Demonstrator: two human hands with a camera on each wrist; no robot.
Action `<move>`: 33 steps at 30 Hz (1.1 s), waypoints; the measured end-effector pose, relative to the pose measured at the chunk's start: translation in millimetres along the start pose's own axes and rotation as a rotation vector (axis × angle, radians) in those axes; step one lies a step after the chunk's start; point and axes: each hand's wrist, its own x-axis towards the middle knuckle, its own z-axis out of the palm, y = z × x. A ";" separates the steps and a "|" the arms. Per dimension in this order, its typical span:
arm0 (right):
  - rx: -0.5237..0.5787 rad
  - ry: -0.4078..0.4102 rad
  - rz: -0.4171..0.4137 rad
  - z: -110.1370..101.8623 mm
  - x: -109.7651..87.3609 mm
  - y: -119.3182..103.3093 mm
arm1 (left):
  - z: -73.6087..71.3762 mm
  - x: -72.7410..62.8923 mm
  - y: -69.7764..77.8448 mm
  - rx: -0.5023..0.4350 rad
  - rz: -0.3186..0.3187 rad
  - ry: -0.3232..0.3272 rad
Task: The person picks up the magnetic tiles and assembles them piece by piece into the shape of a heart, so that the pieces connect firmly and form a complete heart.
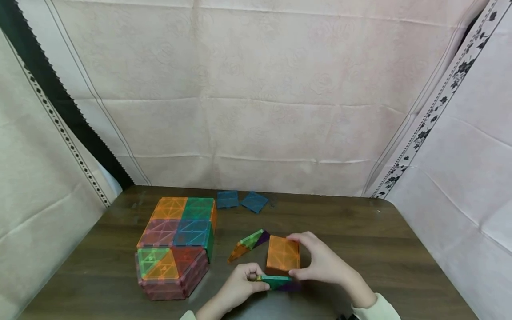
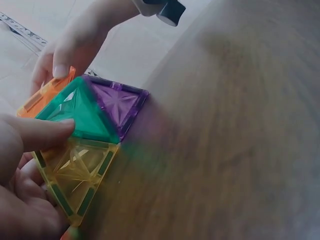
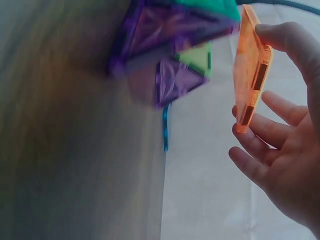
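Note:
In the head view my left hand pinches a green triangular magnetic tile between thumb and fingers. A purple triangle and a yellow triangle adjoin it edge to edge, as the left wrist view shows. My right hand grips an orange square tile by its edges, thumb on the near side and fingers on the far side. That square stands just behind the green tile; whether they touch, I cannot tell. Behind the left hand stands a row of green, orange and purple triangles.
A multi-coloured block of magnetic tiles sits on the left of the brown wooden table. Two blue square tiles lie near the back edge. White patterned cloth hangs behind and at both sides.

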 end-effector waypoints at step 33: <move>-0.018 -0.093 -0.069 10.0 -0.9 -9.8 | -24.0 -3.9 24.4 0.123 0.149 0.130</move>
